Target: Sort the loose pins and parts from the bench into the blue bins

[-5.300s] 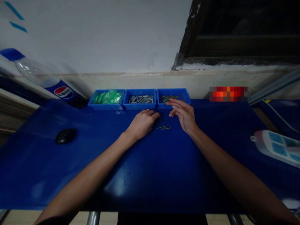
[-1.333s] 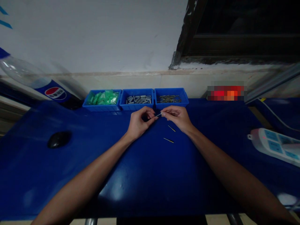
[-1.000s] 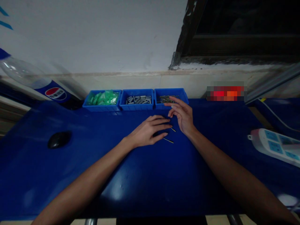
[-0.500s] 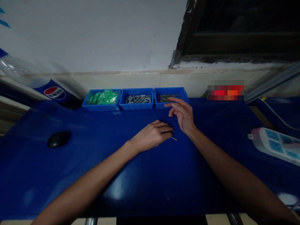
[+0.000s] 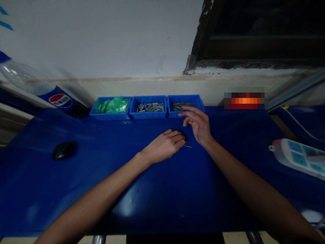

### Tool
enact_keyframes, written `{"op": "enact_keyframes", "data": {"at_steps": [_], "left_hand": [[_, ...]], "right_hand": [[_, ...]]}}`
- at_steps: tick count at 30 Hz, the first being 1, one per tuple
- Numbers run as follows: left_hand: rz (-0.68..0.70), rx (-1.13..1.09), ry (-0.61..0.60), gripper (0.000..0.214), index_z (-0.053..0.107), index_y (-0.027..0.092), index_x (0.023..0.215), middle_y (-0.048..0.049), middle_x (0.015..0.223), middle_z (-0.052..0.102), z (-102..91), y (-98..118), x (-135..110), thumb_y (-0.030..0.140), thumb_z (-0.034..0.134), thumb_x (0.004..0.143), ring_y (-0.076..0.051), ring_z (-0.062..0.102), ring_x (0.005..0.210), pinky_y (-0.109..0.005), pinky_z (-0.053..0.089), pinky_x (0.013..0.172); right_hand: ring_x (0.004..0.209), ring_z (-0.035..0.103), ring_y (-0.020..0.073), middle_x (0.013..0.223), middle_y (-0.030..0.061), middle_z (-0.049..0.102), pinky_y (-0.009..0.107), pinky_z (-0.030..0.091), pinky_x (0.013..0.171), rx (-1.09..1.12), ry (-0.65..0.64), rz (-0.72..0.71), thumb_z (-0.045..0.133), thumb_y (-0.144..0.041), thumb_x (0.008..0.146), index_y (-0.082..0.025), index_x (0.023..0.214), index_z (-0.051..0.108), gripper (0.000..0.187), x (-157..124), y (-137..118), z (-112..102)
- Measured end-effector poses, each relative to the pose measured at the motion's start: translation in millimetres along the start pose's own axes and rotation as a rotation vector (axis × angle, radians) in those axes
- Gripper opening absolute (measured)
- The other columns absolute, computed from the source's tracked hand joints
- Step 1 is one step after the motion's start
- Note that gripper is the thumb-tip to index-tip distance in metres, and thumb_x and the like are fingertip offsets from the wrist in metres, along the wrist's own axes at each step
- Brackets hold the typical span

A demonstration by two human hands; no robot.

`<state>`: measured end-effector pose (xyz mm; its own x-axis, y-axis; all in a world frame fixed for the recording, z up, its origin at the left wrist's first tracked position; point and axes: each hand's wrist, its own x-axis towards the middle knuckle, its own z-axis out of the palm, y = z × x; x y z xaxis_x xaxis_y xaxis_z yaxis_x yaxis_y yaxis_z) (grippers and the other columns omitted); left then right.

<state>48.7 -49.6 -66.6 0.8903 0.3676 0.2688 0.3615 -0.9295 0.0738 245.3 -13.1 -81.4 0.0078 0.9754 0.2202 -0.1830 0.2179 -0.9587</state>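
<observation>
We see thin, yellowish metallic pins (image 5: pixel 188 146) lying on the glossy blue tabletop (image 5: pixel 162 193), jutting from under the left hand (image 5: pixel 167 145); its fingers are bent inward, though we can't tell whether they grip one. The right hand (image 5: pixel 199 123), fingers loosely parted, partly hides the right bin (image 5: pixel 173 115) of similar pins. Small grey pieces (image 5: pixel 153 107) fill the middle bin (image 5: pixel 148 116), crinkly green plastic (image 5: pixel 116 105) the left bin (image 5: pixel 110 117). A second ago, we saw the left hand spread flatter.

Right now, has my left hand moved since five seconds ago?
Yes: judged against the middle blue bin, your left hand has shifted to the right and closer to you.
</observation>
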Motion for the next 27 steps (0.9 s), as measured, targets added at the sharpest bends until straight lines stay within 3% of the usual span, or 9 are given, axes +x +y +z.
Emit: {"op": "enact_keyframes", "data": {"at_steps": [13, 22, 27], "left_hand": [[-0.388, 0.143, -0.04, 0.02, 0.064, 0.014, 0.103, -0.0112, 0.105, 0.068, -8.7, -22, -4, 0.019, 0.045, 0.108, -0.026, 0.059, 0.095, -0.039, 0.046, 0.083], [-0.473, 0.137, -0.028, 0.02, 0.062, 0.013, 0.107, -0.0129, 0.107, 0.064, -5.3, -21, -4, 0.019, 0.042, 0.108, -0.028, 0.055, 0.097, -0.041, 0.046, 0.083], [-0.516, 0.005, 0.11, 0.015, 0.06, 0.015, 0.103, -0.0114, 0.102, 0.065, 0.7, -24, -8, 0.019, 0.046, 0.105, -0.025, 0.059, 0.094, -0.039, 0.051, 0.084]], "right_hand": [[0.061, 0.063, 0.0155, 0.095, 0.0047, 0.08, 0.033, 0.053, 0.06, 0.023, 0.0, -0.003, 0.068, -0.037, 0.089, -0.027, 0.11, 0.078, 0.026, 1, 2, 0], [0.06, 0.063, 0.0143, 0.092, 0.0051, 0.08, 0.032, 0.053, 0.06, 0.051, -0.016, -0.001, 0.069, -0.034, 0.089, -0.025, 0.11, 0.079, 0.025, 1, 1, 1], [0.058, 0.063, 0.0138, 0.088, 0.0043, 0.08, 0.031, 0.052, 0.059, 0.043, -0.012, 0.002, 0.069, -0.034, 0.089, -0.024, 0.108, 0.08, 0.024, 1, 1, 2]]}}
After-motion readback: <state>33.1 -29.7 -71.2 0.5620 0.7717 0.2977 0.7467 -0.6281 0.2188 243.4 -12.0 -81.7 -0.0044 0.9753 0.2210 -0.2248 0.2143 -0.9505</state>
